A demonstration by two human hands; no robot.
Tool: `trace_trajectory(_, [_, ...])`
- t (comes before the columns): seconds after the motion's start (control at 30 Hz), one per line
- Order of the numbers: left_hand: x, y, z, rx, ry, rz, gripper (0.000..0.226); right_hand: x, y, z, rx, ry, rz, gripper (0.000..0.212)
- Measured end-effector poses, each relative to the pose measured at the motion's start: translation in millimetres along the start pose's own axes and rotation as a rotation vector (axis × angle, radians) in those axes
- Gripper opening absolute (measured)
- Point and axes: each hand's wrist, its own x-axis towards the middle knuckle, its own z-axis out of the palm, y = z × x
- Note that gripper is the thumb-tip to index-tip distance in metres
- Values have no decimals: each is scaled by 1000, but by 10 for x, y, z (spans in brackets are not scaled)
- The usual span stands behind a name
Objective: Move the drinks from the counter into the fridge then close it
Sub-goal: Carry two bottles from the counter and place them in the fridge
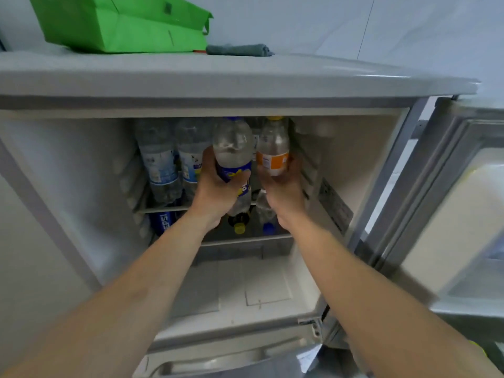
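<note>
The fridge [341,159] stands open in front of me, its door [458,200] swung out to the right. My left hand [218,192] grips a clear bottle with a blue and yellow label [231,145], held upright over the upper shelf. My right hand [283,189] holds a smaller clear bottle with an orange label and yellow cap [274,148], just right of the first. Two water bottles [169,159] stand at the back left of that shelf. Below lie a Pepsi bottle [163,222] and other bottles [240,222] on their sides.
On top of the fridge lie a green bag [122,25] and a folded grey cloth [240,49]. The lower part of the compartment has a white floor [245,290]. A pale wall rises behind.
</note>
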Motion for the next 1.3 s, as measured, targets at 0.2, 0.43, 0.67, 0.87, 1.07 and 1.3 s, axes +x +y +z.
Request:
trace_trajectory(0.2, [268,-211,139,57,45,33,60,291,157,0,4,60,-7,59])
trace_trajectory(0.43, [361,-349,97,176,-19,36,67,423,227,42,-5,14,43,56])
trace_trajectory(0.67, [384,-388,45,461,-50,40,78,365,339,-13,-319,-12,65,32])
trace_trajectory(0.87, [328,-436,158,499,95,42,75,426,370,32,-456,-6,145,16])
trace_trajectory(1.07, [300,-439,227,462,81,64,73,639,342,43,-479,-49,159,19])
trace_trajectory(1.3, [333,-516,311,429,146,29,67,638,300,73,-604,11,101,33])
